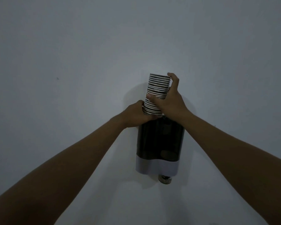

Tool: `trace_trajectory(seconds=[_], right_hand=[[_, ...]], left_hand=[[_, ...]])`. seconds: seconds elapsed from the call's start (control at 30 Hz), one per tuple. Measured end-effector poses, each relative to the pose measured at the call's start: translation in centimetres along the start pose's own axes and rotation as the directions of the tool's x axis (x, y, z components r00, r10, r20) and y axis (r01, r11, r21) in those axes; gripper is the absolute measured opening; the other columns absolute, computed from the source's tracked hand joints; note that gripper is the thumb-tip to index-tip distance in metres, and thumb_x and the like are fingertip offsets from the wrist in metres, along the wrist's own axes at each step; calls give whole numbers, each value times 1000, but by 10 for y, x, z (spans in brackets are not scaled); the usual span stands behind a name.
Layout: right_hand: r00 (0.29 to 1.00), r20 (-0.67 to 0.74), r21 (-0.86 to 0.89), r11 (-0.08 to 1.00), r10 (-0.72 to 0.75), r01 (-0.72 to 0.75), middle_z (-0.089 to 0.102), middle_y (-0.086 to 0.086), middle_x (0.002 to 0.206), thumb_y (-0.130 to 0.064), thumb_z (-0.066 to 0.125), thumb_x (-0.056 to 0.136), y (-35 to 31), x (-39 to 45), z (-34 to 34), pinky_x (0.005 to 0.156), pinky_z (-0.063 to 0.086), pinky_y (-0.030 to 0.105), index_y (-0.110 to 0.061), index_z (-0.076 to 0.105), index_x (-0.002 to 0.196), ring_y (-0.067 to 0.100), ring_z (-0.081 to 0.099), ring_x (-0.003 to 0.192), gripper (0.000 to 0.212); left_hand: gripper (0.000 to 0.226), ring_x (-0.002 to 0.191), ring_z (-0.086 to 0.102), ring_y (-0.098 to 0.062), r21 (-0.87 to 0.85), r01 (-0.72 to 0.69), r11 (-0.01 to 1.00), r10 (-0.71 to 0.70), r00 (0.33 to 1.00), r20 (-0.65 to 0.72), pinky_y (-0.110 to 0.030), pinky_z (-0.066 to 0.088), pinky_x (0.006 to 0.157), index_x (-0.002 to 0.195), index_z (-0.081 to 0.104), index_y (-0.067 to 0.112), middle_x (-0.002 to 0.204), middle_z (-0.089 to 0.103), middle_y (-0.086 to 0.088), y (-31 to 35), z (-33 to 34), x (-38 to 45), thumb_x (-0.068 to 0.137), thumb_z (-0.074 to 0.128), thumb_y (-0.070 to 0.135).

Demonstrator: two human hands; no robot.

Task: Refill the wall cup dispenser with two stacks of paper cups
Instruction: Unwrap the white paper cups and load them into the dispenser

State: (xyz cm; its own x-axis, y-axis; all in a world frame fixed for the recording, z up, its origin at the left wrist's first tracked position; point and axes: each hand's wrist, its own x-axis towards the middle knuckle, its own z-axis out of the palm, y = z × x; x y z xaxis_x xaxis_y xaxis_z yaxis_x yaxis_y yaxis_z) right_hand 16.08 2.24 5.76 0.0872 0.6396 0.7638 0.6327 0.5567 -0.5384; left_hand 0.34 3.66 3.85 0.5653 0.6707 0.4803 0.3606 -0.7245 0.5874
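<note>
A tall stack of paper cups point(157, 86) with dark and white rims stands upright over the top left of the wall cup dispenser point(160, 143). The dispenser has a dark see-through body and a pale grey base band. My left hand point(136, 115) grips the bottom of the stack at the dispenser's top edge. My right hand point(170, 101) wraps around the stack's middle and upper part, thumb in front and forefinger at the top rim. One cup bottom point(165, 179) pokes out under the base on the right side.
A plain pale wall point(71, 62) fills the view around the dispenser. The light is dim. Both my forearms reach up from the lower corners toward the dispenser.
</note>
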Motion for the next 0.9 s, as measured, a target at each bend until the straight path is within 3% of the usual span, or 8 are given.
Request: trace_trajectory(seconds=[0.17, 0.23, 0.3, 0.4, 0.5, 0.73, 0.8, 0.9], right_hand=[[998, 47, -37, 999, 30, -28, 59, 4, 126, -50, 82, 71, 8, -7, 7, 88, 58, 38, -34, 12, 146, 18, 65, 103, 104], [996, 78, -53, 997, 52, -48, 59, 5, 125, -52, 82, 70, 11, -10, 8, 88, 58, 36, -33, 15, 144, 18, 65, 104, 102], [988, 118, -85, 992, 102, -92, 55, 7, 126, -58, 81, 69, 12, -14, 9, 91, 55, 36, -33, 19, 141, 19, 61, 107, 98], [976, 137, -147, 978, 171, -150, 49, 9, 129, -63, 74, 73, 9, -19, 4, 91, 47, 32, -28, 22, 141, 21, 54, 113, 93], [970, 140, -174, 969, 201, -176, 52, 8, 129, -61, 71, 79, 5, -22, 0, 85, 39, 28, -24, 26, 141, 19, 53, 110, 86], [967, 113, -166, 964, 228, -208, 56, 4, 124, -58, 65, 86, -1, -32, -9, 83, 42, 28, -23, 33, 138, 18, 56, 105, 71], [970, 85, -144, 966, 226, -212, 57, 1, 122, -58, 64, 86, 1, -38, -17, 85, 48, 31, -25, 36, 135, 18, 59, 107, 64], [980, -4, -110, 974, 197, -197, 60, -1, 120, -50, 66, 88, 5, -58, -39, 86, 49, 28, -25, 44, 129, 18, 59, 107, 53]], left_hand=[[20, 74, 53, 5, -28, 36, 999, -36, 999, 3, 2, 42, 59, 94, 45, 35, 89, 57, 12, -7, 2, -5, 94, 65, 31], [25, 76, 56, 12, -32, 30, 999, -31, 998, -47, 4, 42, 60, 101, 44, 34, 95, 56, 12, -9, 2, -7, 93, 67, 29], [39, 94, 59, 15, -53, 29, 998, -34, 995, -88, -2, 44, 68, 119, 47, 30, 108, 57, 10, -13, 3, -9, 90, 71, 32], [91, 126, 53, -19, -20, 112, 994, -113, 988, -107, -24, 45, 86, 152, 25, 16, 146, 47, -4, -21, 4, -9, 82, 74, 48], [99, 130, 49, -24, -39, 126, 991, -130, 982, -135, -30, 45, 91, 155, 20, 16, 151, 42, -6, -24, 6, -8, 80, 73, 54], [81, 133, 44, -23, -9, 101, 995, -99, 953, -286, -32, 42, 101, 151, 30, 16, 147, 46, -4, -21, 17, -13, 87, 69, 47], [63, 125, 49, -22, 48, 45, 998, -19, 896, -444, -37, 46, 102, 143, 42, 16, 135, 54, -2, -16, 23, -19, 90, 66, 40], [37, 99, 56, -14, 96, -119, 988, 153, 781, -606, -19, 48, 84, 125, 56, 14, 106, 63, 3, 4, 38, -41, 91, 63, 26]])
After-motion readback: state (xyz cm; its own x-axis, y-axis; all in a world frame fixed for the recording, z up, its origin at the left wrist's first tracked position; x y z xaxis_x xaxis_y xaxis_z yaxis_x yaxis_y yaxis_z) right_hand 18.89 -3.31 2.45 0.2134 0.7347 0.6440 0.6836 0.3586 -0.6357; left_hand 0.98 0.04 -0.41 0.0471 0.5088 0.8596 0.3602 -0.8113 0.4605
